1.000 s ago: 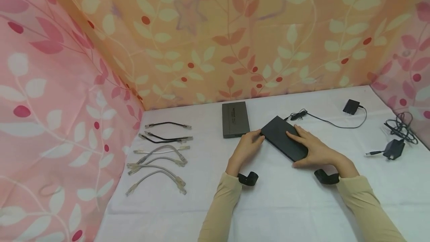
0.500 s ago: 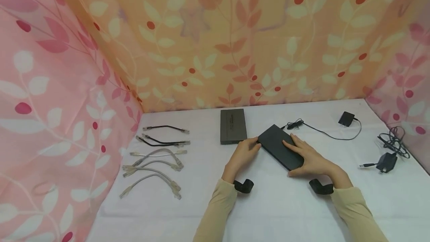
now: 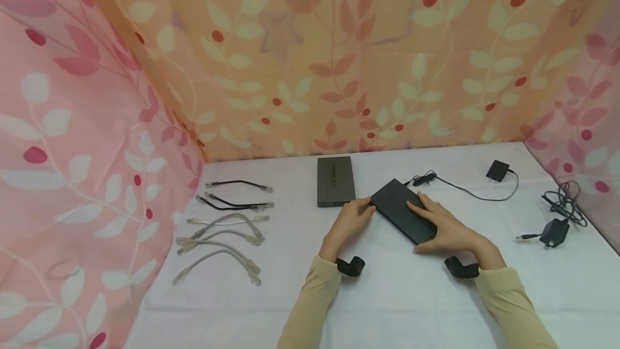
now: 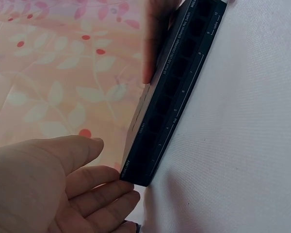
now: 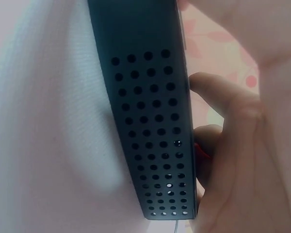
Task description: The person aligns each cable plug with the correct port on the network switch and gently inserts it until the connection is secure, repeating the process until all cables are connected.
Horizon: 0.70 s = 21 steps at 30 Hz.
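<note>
A black Ethernet PoE switch (image 3: 397,209) lies at an angle on the white-covered table, between both hands. Its row of ports (image 4: 172,87) faces the left wrist camera, and a side full of round vent holes (image 5: 150,131) faces the right one. My left hand (image 3: 350,225) touches the switch's left corner with straight fingers, thumb held apart. Across the opposite end, my right hand (image 3: 448,228) grips the switch, its thumb at the near corner and fingers over the top and far side. Just behind the left hand lies a smaller grey-brown network switch (image 3: 336,181).
Several short network cables, black (image 3: 237,208) and grey (image 3: 220,257), lie at the left. A black power adapter (image 3: 497,170) sits back right, its cord (image 3: 470,193) running to the black switch. Another adapter (image 3: 555,232) with coiled cord lies far right. Patterned curtains enclose the table.
The head view has shifted, so the table sits lower and slightly left in the picture. Both hands keep the same places on the black switch.
</note>
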Available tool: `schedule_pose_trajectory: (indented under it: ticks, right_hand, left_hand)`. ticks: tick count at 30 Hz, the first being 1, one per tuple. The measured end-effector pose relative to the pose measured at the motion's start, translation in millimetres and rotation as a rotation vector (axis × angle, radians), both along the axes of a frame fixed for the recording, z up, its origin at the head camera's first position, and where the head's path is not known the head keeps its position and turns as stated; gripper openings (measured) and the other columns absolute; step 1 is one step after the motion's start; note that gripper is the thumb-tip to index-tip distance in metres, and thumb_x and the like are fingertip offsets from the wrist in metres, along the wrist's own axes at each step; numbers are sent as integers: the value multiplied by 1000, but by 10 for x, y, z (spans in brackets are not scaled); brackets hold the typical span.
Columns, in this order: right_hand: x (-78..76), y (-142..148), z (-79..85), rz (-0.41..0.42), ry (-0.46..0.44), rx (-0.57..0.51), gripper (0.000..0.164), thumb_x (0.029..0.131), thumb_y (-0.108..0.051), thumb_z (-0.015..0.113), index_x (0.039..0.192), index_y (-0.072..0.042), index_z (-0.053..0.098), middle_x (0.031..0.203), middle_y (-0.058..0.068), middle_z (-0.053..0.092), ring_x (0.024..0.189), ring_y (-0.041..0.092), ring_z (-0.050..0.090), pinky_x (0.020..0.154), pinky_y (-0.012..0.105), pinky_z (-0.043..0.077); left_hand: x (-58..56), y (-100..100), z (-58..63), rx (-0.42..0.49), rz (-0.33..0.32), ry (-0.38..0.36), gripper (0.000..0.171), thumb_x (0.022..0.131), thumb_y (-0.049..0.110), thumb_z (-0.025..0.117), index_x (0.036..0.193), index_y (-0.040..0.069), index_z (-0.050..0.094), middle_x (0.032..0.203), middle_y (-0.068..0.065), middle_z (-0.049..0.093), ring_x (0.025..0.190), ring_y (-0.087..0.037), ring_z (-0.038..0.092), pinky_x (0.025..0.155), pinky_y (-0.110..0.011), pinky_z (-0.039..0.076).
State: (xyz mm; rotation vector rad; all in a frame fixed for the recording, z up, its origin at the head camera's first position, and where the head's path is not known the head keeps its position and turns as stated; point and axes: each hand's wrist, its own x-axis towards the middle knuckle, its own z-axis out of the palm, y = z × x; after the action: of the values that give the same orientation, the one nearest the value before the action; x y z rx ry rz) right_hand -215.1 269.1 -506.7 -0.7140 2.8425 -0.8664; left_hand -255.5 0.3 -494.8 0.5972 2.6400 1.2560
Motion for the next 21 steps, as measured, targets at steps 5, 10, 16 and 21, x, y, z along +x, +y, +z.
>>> schedule_pose_trajectory:
  ticks: [5,10,16,21]
  right_hand:
    - [-5,-5,-20,-10,-20,1,110,57,-55,82,146,-18,30,154,21,3,140,42,5,113,50,1]
    - [15,-17,-8,-2,-39,-9,109,58,-53,82,146,-17,30,154,21,3,139,43,5,113,51,1]
    - [24,-39,0,-7,-36,-4,107,59,-53,81,146,-17,30,154,21,3,139,45,5,110,56,5]
    - [16,-33,-1,-25,-32,13,108,58,-56,80,146,-18,30,154,20,2,138,46,6,105,64,10]
  left_hand:
    - [7,-11,-5,5,-9,-4,46,98,33,46,135,6,47,136,-7,50,128,-19,44,105,-32,35]
    - [39,-19,-15,-9,4,-16,45,98,32,46,136,7,47,137,-6,49,129,-19,43,106,-33,34]
    - [38,-66,32,-47,-48,11,46,98,33,45,135,5,47,136,-7,50,128,-19,44,105,-32,35]
    - [6,-194,165,-39,-100,-5,48,97,35,46,137,6,45,139,-6,47,125,-23,47,102,-34,38]
